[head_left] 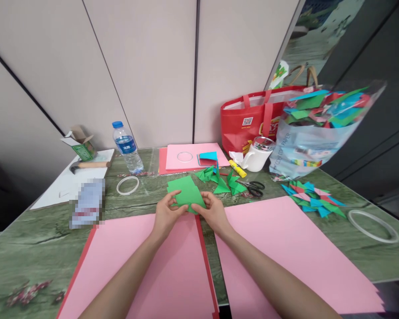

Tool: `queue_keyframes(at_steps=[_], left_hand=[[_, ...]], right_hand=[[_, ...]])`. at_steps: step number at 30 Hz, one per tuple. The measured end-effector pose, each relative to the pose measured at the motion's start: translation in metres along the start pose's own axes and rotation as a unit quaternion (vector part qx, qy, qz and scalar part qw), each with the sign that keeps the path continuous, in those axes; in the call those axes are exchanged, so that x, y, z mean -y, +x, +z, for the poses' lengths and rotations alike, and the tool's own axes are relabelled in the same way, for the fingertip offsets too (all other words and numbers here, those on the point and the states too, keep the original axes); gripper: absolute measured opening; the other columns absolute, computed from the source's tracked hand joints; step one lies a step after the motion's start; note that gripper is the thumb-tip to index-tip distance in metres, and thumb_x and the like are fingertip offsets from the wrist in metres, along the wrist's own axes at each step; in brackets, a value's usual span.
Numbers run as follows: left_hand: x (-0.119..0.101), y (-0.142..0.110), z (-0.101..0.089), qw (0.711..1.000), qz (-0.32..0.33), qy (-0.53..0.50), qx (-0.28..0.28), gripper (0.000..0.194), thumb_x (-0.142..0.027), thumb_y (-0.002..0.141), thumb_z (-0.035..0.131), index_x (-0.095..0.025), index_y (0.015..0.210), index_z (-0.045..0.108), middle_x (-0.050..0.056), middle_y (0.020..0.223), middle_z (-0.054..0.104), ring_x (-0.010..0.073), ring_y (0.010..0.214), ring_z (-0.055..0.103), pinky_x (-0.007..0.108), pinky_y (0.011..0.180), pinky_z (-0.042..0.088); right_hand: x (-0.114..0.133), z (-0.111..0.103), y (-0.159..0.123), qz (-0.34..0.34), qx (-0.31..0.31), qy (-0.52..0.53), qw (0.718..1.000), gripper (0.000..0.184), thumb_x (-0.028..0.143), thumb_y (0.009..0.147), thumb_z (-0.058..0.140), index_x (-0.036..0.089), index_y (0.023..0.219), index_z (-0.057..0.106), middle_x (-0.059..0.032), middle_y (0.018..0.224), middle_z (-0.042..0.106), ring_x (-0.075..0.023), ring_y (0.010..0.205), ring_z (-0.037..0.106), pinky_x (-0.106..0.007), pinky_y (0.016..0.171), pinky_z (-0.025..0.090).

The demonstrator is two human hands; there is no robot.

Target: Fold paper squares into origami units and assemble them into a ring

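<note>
Several small sheets of green paper (186,192), not quite lined up with each other, are held over the near middle of the table. My left hand (168,212) pinches their left side, thumb on top. On the right side my right hand (215,212) grips the same sheets, its thumb close to the left one. Just beyond lie folded green paper pieces (219,179) and a blue folded paper (208,156). Beneath my forearms are two stacks of large pink paper, a left stack (173,266) with red edges and a right stack (286,248).
Scissors (254,188), a yellow glue stick (237,168) and a white mug (257,155) stand or lie at back right, before a red bag (242,119) and a plastic bag (306,137) of folded paper. A water bottle (128,148), tape roll (127,185) and hammer (89,165) are left.
</note>
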State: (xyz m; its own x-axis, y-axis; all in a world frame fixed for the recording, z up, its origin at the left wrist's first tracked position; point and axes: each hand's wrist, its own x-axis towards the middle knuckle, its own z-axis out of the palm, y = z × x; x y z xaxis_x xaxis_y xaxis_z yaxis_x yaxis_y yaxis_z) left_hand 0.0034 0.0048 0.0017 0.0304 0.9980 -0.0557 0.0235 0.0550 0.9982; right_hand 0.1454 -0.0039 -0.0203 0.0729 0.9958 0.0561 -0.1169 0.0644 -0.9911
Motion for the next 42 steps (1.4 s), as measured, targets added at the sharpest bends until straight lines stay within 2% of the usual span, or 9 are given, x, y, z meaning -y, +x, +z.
queue_keyframes(at_steps=[9, 14, 18, 22, 27, 33, 37, 39, 42], left_hand=[[0.001, 0.002, -0.002, 0.996, 0.045, -0.009, 0.076, 0.05, -0.021, 0.061, 0.068, -0.016, 0.108, 0.053, 0.005, 0.087, 0.064, 0.019, 0.078, 0.063, 0.029, 0.067, 0.051], [0.01, 0.009, -0.007, 0.993, 0.097, 0.026, 0.064, 0.047, -0.021, 0.061, 0.067, -0.018, 0.106, 0.056, 0.009, 0.108, 0.058, 0.0215, 0.094, 0.057, 0.029, 0.072, 0.047], [0.009, 0.009, -0.009, 0.983, 0.138, 0.102, 0.063, 0.035, -0.022, 0.063, 0.066, -0.019, 0.098, 0.063, 0.006, 0.101, 0.062, 0.0189, 0.086, 0.057, 0.026, 0.069, 0.045], [0.005, 0.006, -0.008, 0.986, 0.095, 0.128, 0.048, 0.021, -0.024, 0.06, 0.067, -0.017, 0.08, 0.068, 0.003, 0.074, 0.064, 0.0111, 0.054, 0.05, 0.022, 0.048, 0.039], [0.005, 0.008, -0.009, 0.994, 0.053, 0.087, 0.029, 0.035, -0.024, 0.058, 0.069, -0.014, 0.091, 0.065, 0.002, 0.07, 0.062, 0.0112, 0.053, 0.05, 0.022, 0.048, 0.04], [0.009, 0.007, -0.01, 0.959, 0.179, 0.218, 0.031, 0.027, -0.018, 0.063, 0.065, -0.019, 0.091, 0.065, 0.003, 0.08, 0.062, 0.0134, 0.064, 0.055, 0.025, 0.059, 0.045], [0.01, 0.005, -0.008, 0.934, 0.235, 0.268, 0.002, 0.013, -0.021, 0.068, 0.062, -0.021, 0.079, 0.067, 0.005, 0.093, 0.058, 0.0176, 0.08, 0.057, 0.026, 0.059, 0.047], [0.008, 0.004, -0.007, 0.941, 0.218, 0.259, 0.001, 0.008, -0.024, 0.068, 0.062, -0.02, 0.073, 0.067, 0.006, 0.098, 0.06, 0.0201, 0.087, 0.058, 0.026, 0.06, 0.048], [0.002, 0.001, -0.005, 0.97, 0.113, 0.207, 0.058, 0.013, -0.028, 0.068, 0.063, -0.016, 0.072, 0.065, 0.004, 0.071, 0.067, 0.019, 0.068, 0.063, 0.027, 0.057, 0.049]], right_hand=[[0.003, -0.004, 0.002, 0.005, 0.003, -0.013, 1.0, 0.037, 0.025, 0.061, 0.068, 0.019, 0.09, 0.047, -0.0008, 0.075, 0.066, -0.0165, 0.065, 0.062, -0.027, 0.058, 0.048], [-0.001, -0.005, 0.004, 0.018, 0.03, -0.037, 0.999, 0.038, 0.027, 0.06, 0.068, 0.018, 0.093, 0.05, -0.0025, 0.077, 0.067, -0.0184, 0.069, 0.062, -0.03, 0.062, 0.048], [-0.004, -0.006, 0.005, 0.024, 0.023, -0.057, 0.998, 0.042, 0.028, 0.058, 0.069, 0.018, 0.095, 0.051, -0.0024, 0.078, 0.066, -0.0189, 0.07, 0.061, -0.03, 0.062, 0.048], [-0.004, -0.005, 0.003, -0.034, -0.007, -0.094, 0.995, 0.047, 0.027, 0.06, 0.067, 0.02, 0.102, 0.049, 0.0005, 0.072, 0.063, -0.0164, 0.062, 0.059, -0.027, 0.055, 0.046], [0.001, -0.002, -0.002, -0.134, 0.011, -0.19, 0.972, 0.031, 0.024, 0.064, 0.063, 0.021, 0.094, 0.056, -0.0018, 0.083, 0.064, -0.0177, 0.073, 0.059, -0.027, 0.058, 0.046], [-0.002, -0.005, -0.001, -0.181, -0.004, -0.262, 0.948, 0.022, 0.02, 0.07, 0.061, 0.021, 0.092, 0.06, -0.0042, 0.088, 0.064, -0.0204, 0.081, 0.059, -0.033, 0.07, 0.046], [-0.003, -0.007, 0.0, -0.214, -0.008, -0.264, 0.94, 0.012, 0.02, 0.072, 0.06, 0.022, 0.083, 0.063, -0.0054, 0.086, 0.059, -0.0198, 0.079, 0.057, -0.032, 0.065, 0.048], [-0.002, -0.007, 0.0, -0.211, -0.017, -0.239, 0.948, 0.009, 0.021, 0.071, 0.06, 0.022, 0.08, 0.062, -0.0061, 0.092, 0.056, -0.02, 0.084, 0.056, -0.031, 0.065, 0.048], [0.0, -0.007, 0.002, -0.147, -0.021, -0.154, 0.977, 0.019, 0.024, 0.068, 0.063, 0.022, 0.085, 0.056, -0.0016, 0.077, 0.056, -0.0166, 0.072, 0.057, -0.028, 0.058, 0.048]])
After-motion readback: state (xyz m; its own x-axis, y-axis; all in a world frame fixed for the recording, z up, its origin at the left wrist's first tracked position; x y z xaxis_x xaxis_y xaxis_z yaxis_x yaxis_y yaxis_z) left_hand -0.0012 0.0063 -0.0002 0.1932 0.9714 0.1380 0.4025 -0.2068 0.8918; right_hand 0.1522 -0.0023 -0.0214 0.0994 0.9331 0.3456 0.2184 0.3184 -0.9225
